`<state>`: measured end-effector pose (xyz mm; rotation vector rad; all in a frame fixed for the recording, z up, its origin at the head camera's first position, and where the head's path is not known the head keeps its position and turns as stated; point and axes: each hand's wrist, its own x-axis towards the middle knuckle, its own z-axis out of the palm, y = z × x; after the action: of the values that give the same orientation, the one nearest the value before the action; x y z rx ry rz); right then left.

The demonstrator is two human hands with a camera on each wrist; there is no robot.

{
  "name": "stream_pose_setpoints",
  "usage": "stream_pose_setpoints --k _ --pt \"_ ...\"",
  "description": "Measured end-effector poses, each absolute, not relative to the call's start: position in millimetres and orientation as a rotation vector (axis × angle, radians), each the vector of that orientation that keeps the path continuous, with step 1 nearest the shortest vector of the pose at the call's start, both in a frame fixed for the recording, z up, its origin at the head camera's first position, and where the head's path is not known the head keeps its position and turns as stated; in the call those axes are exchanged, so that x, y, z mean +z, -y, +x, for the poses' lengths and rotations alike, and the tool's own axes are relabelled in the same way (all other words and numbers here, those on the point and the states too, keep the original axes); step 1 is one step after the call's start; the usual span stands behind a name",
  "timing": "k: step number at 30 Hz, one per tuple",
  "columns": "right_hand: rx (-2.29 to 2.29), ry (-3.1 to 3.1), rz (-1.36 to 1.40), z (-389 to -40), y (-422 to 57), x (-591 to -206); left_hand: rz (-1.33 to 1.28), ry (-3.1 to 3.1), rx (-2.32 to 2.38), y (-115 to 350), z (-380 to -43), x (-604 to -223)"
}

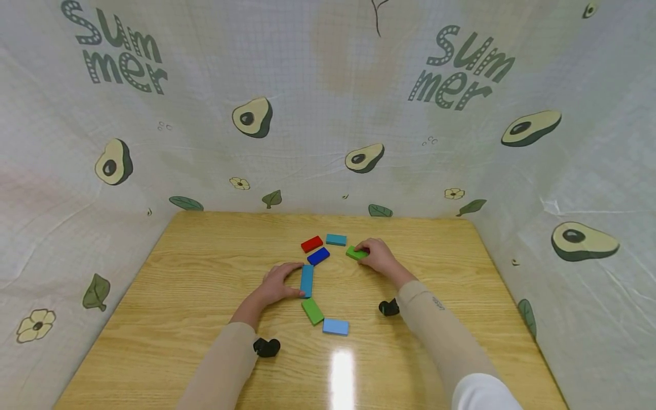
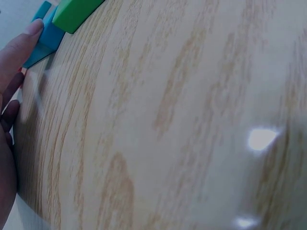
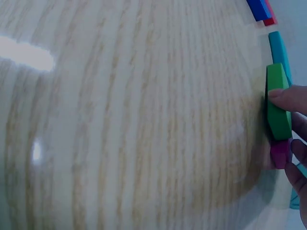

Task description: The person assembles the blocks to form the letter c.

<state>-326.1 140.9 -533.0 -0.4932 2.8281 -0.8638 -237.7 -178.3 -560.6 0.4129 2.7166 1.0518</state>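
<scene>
On the wooden table, my left hand (image 1: 277, 283) holds an upright-lying blue block (image 1: 307, 281), the thumb at its near end and a finger at its far end. In the left wrist view the thumb touches that block's end beside a green block (image 2: 76, 13). My right hand (image 1: 378, 256) pinches another green block (image 1: 353, 253) between thumb and fingers. The right wrist view has this green block under the thumb, with a magenta block (image 3: 279, 154) by the lower fingers; in the head view the hand hides the magenta one.
A red block (image 1: 311, 244), a dark blue block (image 1: 319, 256) and a teal block (image 1: 336, 240) lie toward the back. Nearer are a green block (image 1: 312, 311) and a light blue block (image 1: 335, 327). A printed cloth (image 1: 307, 171) hangs around the table.
</scene>
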Motion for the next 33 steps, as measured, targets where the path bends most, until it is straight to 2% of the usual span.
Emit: stream_pose_setpoints --k 33 --pt "-0.908 -2.655 -0.649 -345.4 -108.6 -520.2 0.417 -2.73 1.058 178.2 -236.0 -559.2"
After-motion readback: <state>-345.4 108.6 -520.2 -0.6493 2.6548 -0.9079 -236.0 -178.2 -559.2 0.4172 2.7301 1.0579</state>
